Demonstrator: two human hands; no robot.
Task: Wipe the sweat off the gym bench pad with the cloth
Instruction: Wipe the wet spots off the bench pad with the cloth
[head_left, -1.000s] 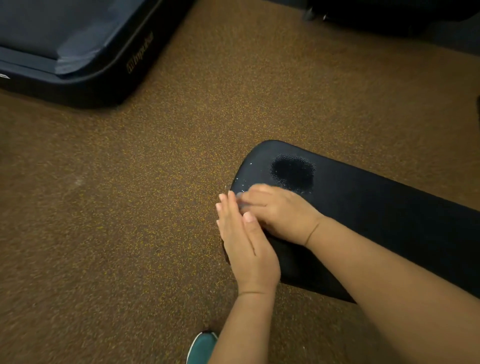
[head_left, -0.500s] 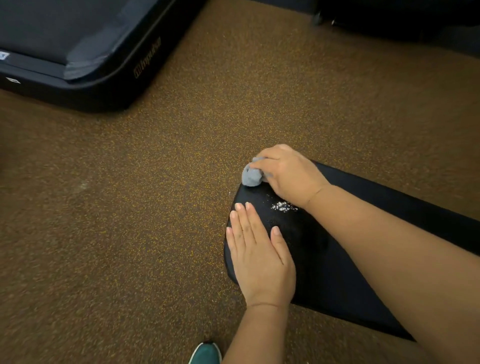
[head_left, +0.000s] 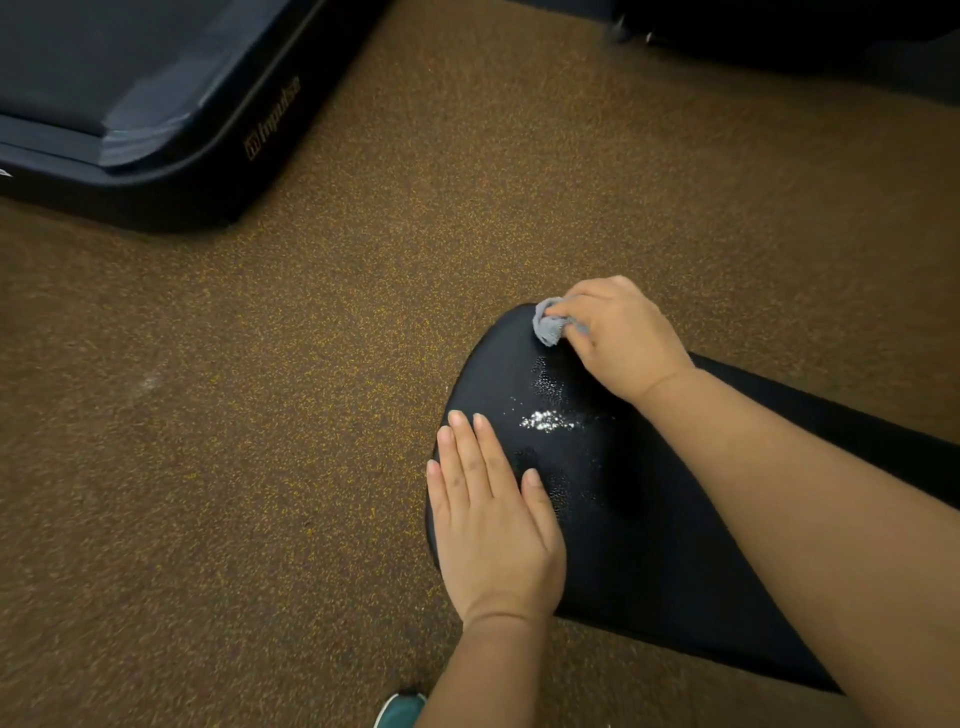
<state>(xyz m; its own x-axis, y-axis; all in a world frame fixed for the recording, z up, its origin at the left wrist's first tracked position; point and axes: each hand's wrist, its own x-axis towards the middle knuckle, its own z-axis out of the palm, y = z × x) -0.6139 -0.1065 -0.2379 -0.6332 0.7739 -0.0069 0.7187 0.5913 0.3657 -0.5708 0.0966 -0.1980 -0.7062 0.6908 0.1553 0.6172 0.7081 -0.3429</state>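
Observation:
The black gym bench pad (head_left: 639, 525) runs from the centre toward the lower right. Glistening wet droplets (head_left: 548, 420) lie on its rounded end. My right hand (head_left: 621, 338) is shut on a small bunched grey cloth (head_left: 549, 326), pressed on the pad's far tip. My left hand (head_left: 493, 514) lies flat, fingers together, on the pad's near-left edge, holding nothing.
A dark treadmill deck (head_left: 156, 119) fills the upper left on the brown speckled rubber floor (head_left: 260, 415). Dark equipment (head_left: 779, 31) sits along the top right edge. The toe of a teal shoe (head_left: 400, 709) shows at the bottom.
My right hand carried the cloth from beside the left hand up to the pad's far tip. The dark sweat patch is smeared into shiny droplets. My left hand shifted onto the pad's edge.

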